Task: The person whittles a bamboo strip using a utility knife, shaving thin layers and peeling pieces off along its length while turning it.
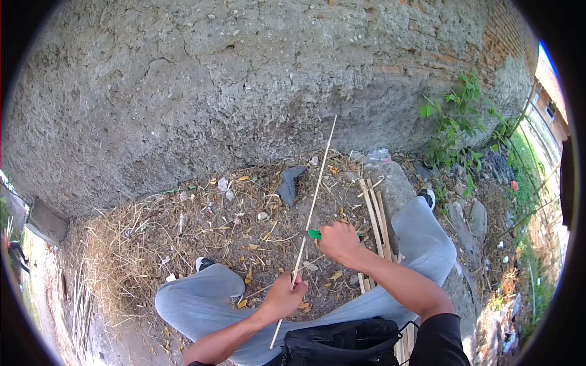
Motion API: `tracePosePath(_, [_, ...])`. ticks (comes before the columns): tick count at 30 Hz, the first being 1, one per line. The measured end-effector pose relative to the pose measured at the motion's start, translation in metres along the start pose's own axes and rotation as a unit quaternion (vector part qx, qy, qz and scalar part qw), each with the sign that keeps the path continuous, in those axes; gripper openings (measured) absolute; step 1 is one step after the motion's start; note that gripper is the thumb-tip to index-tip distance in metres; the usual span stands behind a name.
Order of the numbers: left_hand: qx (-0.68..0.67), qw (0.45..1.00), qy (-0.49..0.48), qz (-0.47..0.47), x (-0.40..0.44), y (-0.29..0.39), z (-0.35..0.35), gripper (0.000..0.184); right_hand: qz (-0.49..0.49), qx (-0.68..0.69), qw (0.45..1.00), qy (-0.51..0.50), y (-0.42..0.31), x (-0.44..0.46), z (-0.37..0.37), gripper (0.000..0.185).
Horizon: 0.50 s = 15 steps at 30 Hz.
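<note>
Black bag (342, 341) sits nearest. Left grip (285, 297): closed round the pale strip (315, 198), low on its length; strip slants up towards the wall (201, 97). Right grip (340, 242): closed on a green tool (314, 233) beside the strip; contact unclear. Judged light, springy, liable to splinter; best held close to the tool. Loose strips (371, 210) lie to the right.

No text, label, brand, number or sign can be read anywhere in view (none, at least, at this size).
</note>
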State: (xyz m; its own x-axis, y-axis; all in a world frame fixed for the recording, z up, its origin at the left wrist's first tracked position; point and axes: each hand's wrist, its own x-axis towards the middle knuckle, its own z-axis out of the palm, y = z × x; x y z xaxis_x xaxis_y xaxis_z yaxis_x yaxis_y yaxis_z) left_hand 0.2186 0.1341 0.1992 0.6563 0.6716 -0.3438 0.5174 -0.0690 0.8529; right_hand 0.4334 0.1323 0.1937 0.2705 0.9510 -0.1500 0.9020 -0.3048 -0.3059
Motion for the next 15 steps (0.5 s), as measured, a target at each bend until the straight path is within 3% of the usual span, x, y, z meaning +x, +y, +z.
tracePosePath(5, [-0.048, 0.998, 0.014, -0.026, -0.003, 0.003, -0.006, 0.028, -0.035, 0.020, 0.998, -0.053, -0.019, -0.026, -0.002, 0.023])
tracePosePath(7, [-0.008, 1.000, 0.007, -0.029, 0.001, -0.003, -0.007, 0.025, -0.075, -0.008, 0.997, -0.031, -0.024, -0.036, 0.010, 0.023])
tracePosePath(15, [0.088, 0.995, 0.032, -0.026, -0.005, -0.010, 0.009, 0.020, -0.083, -0.040, 0.996, -0.002, -0.013, -0.019, 0.028, 0.022])
